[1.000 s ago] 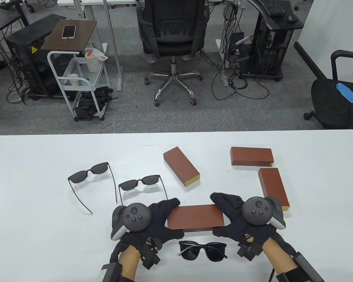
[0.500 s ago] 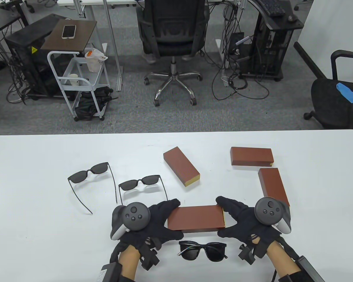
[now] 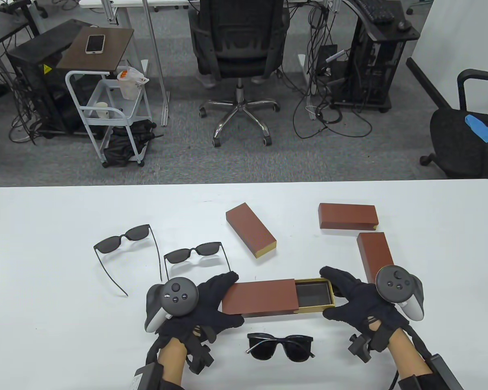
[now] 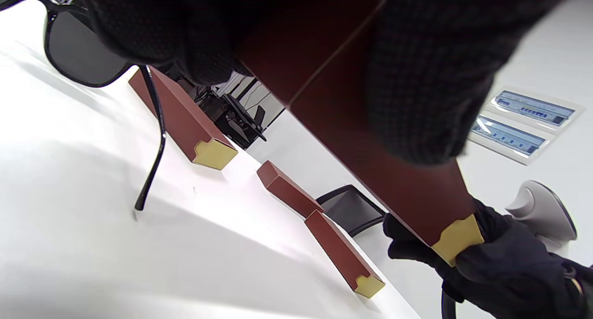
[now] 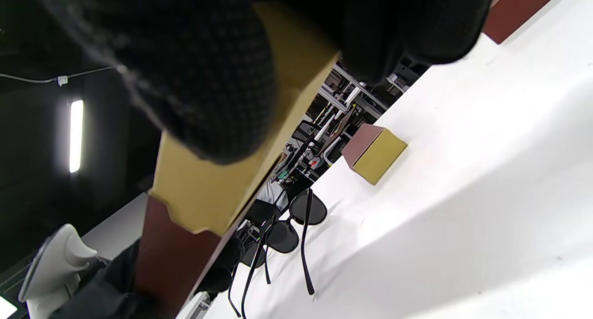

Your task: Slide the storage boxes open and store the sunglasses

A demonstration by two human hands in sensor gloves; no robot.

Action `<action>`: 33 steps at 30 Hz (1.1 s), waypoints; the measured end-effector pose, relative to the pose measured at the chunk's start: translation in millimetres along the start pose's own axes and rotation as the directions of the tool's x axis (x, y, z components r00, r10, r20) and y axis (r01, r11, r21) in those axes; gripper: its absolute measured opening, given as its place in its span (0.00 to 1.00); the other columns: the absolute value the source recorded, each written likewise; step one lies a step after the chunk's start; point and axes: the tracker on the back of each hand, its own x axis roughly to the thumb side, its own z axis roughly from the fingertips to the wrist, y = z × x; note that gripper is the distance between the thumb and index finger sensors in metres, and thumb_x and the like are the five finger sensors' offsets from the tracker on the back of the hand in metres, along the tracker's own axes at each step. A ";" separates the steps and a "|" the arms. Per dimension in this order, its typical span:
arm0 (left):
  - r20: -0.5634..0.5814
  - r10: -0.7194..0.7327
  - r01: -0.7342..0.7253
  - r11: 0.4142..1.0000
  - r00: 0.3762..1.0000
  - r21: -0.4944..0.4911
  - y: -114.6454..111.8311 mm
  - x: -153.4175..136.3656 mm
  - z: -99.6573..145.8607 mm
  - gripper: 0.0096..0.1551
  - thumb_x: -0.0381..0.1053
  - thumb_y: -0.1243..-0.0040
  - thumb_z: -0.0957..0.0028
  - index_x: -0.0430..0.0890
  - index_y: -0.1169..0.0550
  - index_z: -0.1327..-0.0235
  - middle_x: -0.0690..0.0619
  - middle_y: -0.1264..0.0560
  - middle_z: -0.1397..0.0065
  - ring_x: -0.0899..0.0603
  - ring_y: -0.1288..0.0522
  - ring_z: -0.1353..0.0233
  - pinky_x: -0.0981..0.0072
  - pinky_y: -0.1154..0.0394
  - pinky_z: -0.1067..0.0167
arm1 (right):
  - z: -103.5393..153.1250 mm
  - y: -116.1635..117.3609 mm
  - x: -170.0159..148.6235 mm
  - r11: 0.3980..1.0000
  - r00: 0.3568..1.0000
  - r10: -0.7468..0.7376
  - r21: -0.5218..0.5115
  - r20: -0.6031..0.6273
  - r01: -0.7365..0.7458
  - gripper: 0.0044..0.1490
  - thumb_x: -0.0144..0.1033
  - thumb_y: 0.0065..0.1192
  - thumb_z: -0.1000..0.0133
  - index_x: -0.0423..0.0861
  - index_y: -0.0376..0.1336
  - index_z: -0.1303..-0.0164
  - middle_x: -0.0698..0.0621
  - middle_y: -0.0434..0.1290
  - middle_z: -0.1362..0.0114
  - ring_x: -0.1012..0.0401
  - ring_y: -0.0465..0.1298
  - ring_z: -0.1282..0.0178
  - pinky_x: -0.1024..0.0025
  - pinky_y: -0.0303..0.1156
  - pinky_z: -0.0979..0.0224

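A brown storage box [image 3: 258,297] lies near the table's front edge. My left hand [image 3: 211,302] grips the left end of its brown sleeve [image 4: 352,147]. My right hand [image 3: 349,298] grips the gold inner tray [image 3: 314,294], which sticks out to the right and shows a dark empty inside. The tray's gold side fills the right wrist view [image 5: 222,180]. Folded black sunglasses [image 3: 279,346] lie just in front of the box. Two open pairs lie to the left: one far left [image 3: 124,239], one near my left hand [image 3: 193,254].
Three closed brown boxes lie behind: one slanted at centre [image 3: 250,235], one at back right [image 3: 347,216], one upright beside my right hand [image 3: 376,254]. Beyond the white table [image 3: 44,325] stand office chairs, a cart and computer racks.
My right hand has moved right, drawing the gold tray out of the sleeve. My left hand has shifted slightly left with the sleeve. The box was closed a second ago.
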 end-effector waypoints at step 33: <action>-0.337 0.782 -0.774 0.603 0.525 0.193 -29.1 -15.5 6.8 0.56 0.68 0.36 0.49 0.47 0.49 0.18 0.41 0.36 0.20 0.38 0.26 0.30 0.43 0.26 0.38 | 6.7 -14.5 6.7 0.974 0.979 -0.190 -0.111 0.075 0.198 0.54 0.37 0.84 0.67 0.54 0.55 0.32 0.44 0.60 0.24 0.47 0.72 0.31 0.52 0.71 0.29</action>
